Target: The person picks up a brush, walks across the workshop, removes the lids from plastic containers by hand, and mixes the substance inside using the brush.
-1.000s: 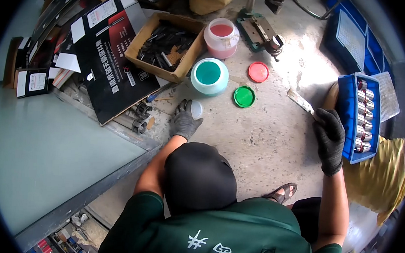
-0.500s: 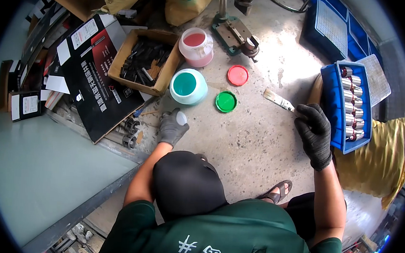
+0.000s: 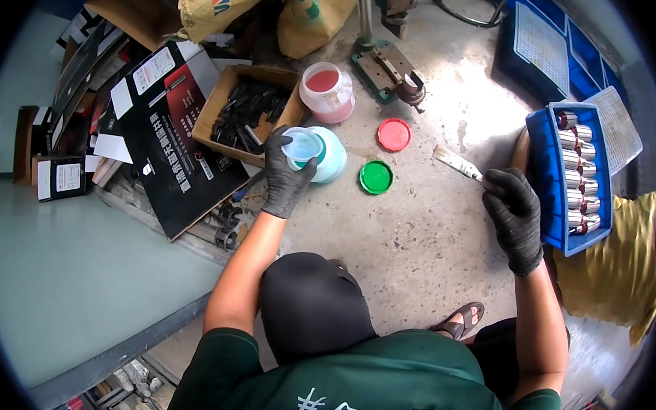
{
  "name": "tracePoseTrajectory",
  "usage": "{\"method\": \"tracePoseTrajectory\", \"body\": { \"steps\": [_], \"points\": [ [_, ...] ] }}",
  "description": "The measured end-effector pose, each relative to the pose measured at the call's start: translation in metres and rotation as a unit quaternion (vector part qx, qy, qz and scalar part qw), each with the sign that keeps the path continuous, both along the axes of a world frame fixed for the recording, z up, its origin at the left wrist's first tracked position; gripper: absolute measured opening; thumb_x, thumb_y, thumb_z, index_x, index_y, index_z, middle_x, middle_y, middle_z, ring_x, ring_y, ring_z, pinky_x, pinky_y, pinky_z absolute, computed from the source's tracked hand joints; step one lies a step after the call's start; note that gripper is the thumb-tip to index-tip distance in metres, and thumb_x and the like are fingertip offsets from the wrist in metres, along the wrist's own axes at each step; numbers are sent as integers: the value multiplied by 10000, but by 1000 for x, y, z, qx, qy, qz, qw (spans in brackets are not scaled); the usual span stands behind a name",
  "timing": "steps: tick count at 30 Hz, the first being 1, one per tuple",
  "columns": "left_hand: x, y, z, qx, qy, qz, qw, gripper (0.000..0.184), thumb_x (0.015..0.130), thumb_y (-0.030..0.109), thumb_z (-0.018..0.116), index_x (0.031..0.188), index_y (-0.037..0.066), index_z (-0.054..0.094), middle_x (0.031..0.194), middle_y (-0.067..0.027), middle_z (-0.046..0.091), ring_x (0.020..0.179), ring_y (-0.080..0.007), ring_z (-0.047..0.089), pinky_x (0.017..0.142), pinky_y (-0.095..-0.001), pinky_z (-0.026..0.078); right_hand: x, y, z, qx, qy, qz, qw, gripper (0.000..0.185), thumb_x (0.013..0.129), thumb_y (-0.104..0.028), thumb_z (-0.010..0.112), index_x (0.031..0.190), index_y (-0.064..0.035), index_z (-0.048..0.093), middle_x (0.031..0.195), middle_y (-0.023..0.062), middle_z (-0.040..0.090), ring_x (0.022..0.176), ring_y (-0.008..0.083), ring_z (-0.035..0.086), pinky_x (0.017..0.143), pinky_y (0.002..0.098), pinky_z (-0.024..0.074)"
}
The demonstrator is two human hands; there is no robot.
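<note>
My left hand [image 3: 287, 186], in a dark grey glove, is closed around a small translucent cup [image 3: 300, 142]. The cup is tilted over the mouth of a jar [image 3: 333, 162] of teal liquid and hides part of it; whether they touch I cannot tell. In my gloved right hand [image 3: 515, 220] is a paintbrush [image 3: 460, 164], its pale bristles pointing left above the floor. Behind the teal jar stands a jar of pink liquid [image 3: 335, 109]. A green lid [image 3: 376, 177] and a red lid [image 3: 394, 135] lie on the floor to the right.
A blue crate [image 3: 559, 233] of shiny metal cylinders stands on the right. At left, a cardboard box [image 3: 217, 115] holds black parts beside a printed black carton [image 3: 169, 158]. A green machine base [image 3: 385, 72] is at the back, and a grey surface [image 3: 114, 267] borders the left.
My left hand has moved forward with the cup, from the floor near my knee to the teal jar. My right hand still holds the paintbrush in nearly the same place.
</note>
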State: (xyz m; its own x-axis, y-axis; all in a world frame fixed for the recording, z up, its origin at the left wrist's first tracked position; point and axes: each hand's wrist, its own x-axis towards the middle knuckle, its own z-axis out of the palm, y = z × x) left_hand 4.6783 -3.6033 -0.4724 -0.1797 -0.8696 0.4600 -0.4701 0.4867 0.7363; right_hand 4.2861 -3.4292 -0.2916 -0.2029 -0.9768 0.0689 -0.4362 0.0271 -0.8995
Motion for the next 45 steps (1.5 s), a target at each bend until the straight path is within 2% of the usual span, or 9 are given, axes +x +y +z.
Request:
{"method": "tracePoseTrajectory", "body": {
  "steps": [4, 5, 9, 18, 32, 38, 41, 44, 45],
  "points": [
    [2, 5, -12, -20, -105, 15, 994, 618, 686, 156, 851, 1212, 110, 530, 1362, -171, 482, 1289, -389, 498, 1110, -512, 407, -7, 5, 2, -3, 13, -10, 1000, 254, 865, 47, 698, 1116, 15, 698, 917, 48, 582, 800, 118, 569, 724, 246, 458],
    [8, 8, -19, 16, -102, 5, 995, 591, 777, 339, 852, 1251, 106, 585, 1434, -176, 454, 1361, -375, 444, 1139, -505, 381, -9, 5, 3, -3, 22, -10, 1000, 252, 864, 46, 698, 1114, 16, 699, 915, 50, 582, 801, 119, 571, 723, 246, 459],
    [6, 17, -21, 68, -99, 4, 993, 657, 763, 256, 799, 1358, 57, 606, 1515, -213, 423, 1370, -407, 458, 1151, -493, 374, -13, 7, 2, -9, 37, -8, 999, 246, 862, 44, 701, 1107, 16, 701, 905, 51, 580, 794, 121, 572, 717, 249, 460],
    [0, 21, -22, 93, -209, 33, 973, 623, 945, 326, 650, 1488, 53, 510, 1586, -248, 337, 1454, -439, 350, 1181, -501, 335, -23, 10, 2, -6, 19, -12, 1000, 250, 861, 46, 701, 1109, 10, 702, 914, 56, 591, 803, 126, 583, 720, 255, 468],
    [-31, 0, 65, 124, -517, 48, 845, 611, 751, 405, 757, 1285, 120, 677, 1574, -119, 410, 1460, -356, 376, 1165, -529, 364, -32, 7, 1, -33, 17, -5, 999, 253, 872, 35, 719, 1124, 9, 703, 1017, 83, 642, 920, 155, 654, 813, 272, 526],
    [-31, -8, 63, 93, -537, 23, 838, 594, 768, 426, 747, 1261, 103, 671, 1510, -135, 476, 1434, -337, 403, 1143, -521, 370, -29, 8, 6, -41, 39, -12, 998, 249, 875, 33, 715, 1122, 1, 705, 1032, 86, 654, 920, 156, 660, 810, 268, 528],
    [-42, 5, 61, 11, -440, 16, 898, 515, 801, 385, 725, 1212, 79, 672, 1374, -158, 556, 1337, -355, 486, 1047, -518, 440, -26, 12, 12, -51, 40, -23, 998, 250, 869, 36, 710, 1117, 1, 703, 997, 75, 635, 866, 146, 635, 777, 264, 514],
    [-79, 37, 31, -141, -314, -197, 918, 442, 817, 290, 719, 1216, 114, 652, 1223, -133, 633, 1186, -340, 575, 1000, -477, 473, -31, 21, 10, -49, 49, -33, 997, 252, 861, 41, 707, 1109, 0, 700, 942, 58, 595, 814, 131, 588, 738, 260, 488],
    [-93, 40, 14, -24, -326, -268, 906, 468, 808, 282, 722, 1239, 123, 635, 1275, -124, 613, 1243, -332, 553, 998, -485, 469, -33, 25, 11, -51, 50, -38, 997, 247, 859, 44, 701, 1104, 7, 695, 908, 41, 557, 788, 120, 546, 715, 258, 464]
  ]
}}
